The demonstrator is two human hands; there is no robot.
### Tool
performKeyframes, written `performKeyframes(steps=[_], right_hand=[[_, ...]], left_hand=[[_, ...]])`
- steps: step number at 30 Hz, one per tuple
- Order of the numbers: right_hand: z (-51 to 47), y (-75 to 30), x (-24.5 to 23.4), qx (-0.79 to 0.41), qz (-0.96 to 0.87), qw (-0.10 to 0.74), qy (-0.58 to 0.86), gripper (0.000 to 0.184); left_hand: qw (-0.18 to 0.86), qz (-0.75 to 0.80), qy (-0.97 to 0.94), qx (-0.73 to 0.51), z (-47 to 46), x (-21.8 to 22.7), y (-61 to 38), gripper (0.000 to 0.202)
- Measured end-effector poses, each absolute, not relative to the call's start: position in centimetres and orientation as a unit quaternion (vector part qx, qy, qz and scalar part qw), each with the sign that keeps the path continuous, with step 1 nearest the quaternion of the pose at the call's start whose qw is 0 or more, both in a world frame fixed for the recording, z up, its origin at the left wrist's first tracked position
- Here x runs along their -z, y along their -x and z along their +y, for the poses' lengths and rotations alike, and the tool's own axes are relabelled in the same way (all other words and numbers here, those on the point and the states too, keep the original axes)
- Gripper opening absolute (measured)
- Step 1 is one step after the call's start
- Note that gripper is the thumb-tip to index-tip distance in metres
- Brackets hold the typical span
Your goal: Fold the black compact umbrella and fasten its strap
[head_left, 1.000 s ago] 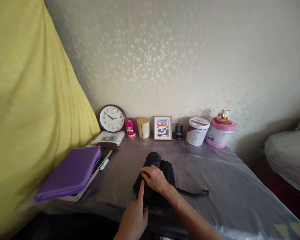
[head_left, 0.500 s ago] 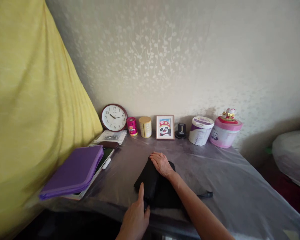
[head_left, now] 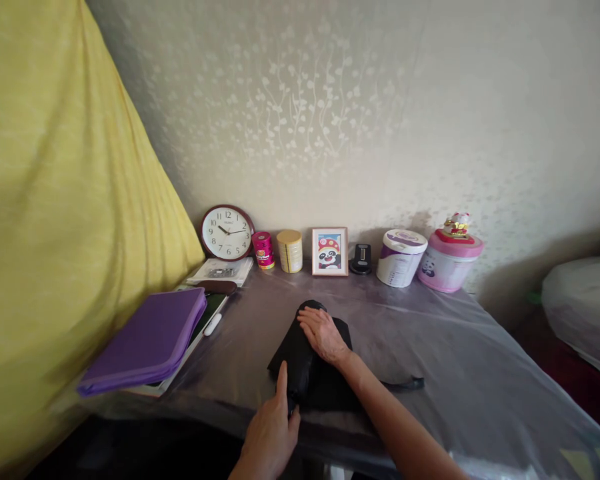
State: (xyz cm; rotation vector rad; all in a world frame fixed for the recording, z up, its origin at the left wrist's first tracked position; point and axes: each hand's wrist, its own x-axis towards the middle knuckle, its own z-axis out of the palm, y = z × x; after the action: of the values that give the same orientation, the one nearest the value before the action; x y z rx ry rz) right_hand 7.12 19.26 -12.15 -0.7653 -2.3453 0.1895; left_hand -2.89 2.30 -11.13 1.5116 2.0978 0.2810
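A black folded umbrella (head_left: 300, 363) lies on the table with its loose cloth flaring to both sides. A thin black strap (head_left: 405, 384) trails from it to the right. My left hand (head_left: 274, 427) grips its near end, index finger stretched along the cloth and the other fingers curled under; the part inside the grip is mostly hidden. Flat on top near the far end rests my right hand (head_left: 324, 333), its fingers stretched out and holding nothing. My right forearm crosses over part of the black cloth.
Left lie a purple folder (head_left: 145, 337) and a white marker (head_left: 213, 325). Along the wall stand a clock (head_left: 227, 232), a pink can (head_left: 263, 251), a yellow-lidded can (head_left: 290, 252), a picture frame (head_left: 329, 252), a black device (head_left: 361, 259) and two tubs (head_left: 401, 260). A yellow curtain (head_left: 70, 200) hangs left.
My right hand has slid slightly down and right over the black cloth, baring more of its rounded far end. My left hand keeps its grip. The view has shifted a little.
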Motion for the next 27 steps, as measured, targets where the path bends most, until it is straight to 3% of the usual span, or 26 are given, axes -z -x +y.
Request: performKeyframes(steps=[7, 12, 20, 24, 27], right_hand=[[22.6, -10.8, 12.5, -0.139, -0.787, 0.325, 0.506, 0.031], [21.9, -15.7, 13.1, -0.184, -0.734, 0.303, 0.579, 0.028], [19.4, -16.7, 13.0, -0.381, -0.683, 0.27, 0.562, 0.029], [18.4, -16.3, 12.7, -0.52, -0.608, 0.318, 0.509, 0.028], [18.3, -16.2, 12.7, -0.517, -0.587, 0.357, 0.511, 0.027]], left_hand=[[0.259, 0.774, -0.567, -0.117, 2.3, 11.3, 3.0, 0.068], [0.248, 0.78, -0.565, -0.107, 2.3, 11.5, 3.0, 0.068], [0.249, 0.783, -0.561, -0.101, 2.3, 11.1, 3.0, 0.066], [0.254, 0.778, -0.563, -0.112, 2.2, 11.3, 3.1, 0.066], [0.248, 0.777, -0.567, -0.116, 2.1, 11.5, 3.2, 0.066]])
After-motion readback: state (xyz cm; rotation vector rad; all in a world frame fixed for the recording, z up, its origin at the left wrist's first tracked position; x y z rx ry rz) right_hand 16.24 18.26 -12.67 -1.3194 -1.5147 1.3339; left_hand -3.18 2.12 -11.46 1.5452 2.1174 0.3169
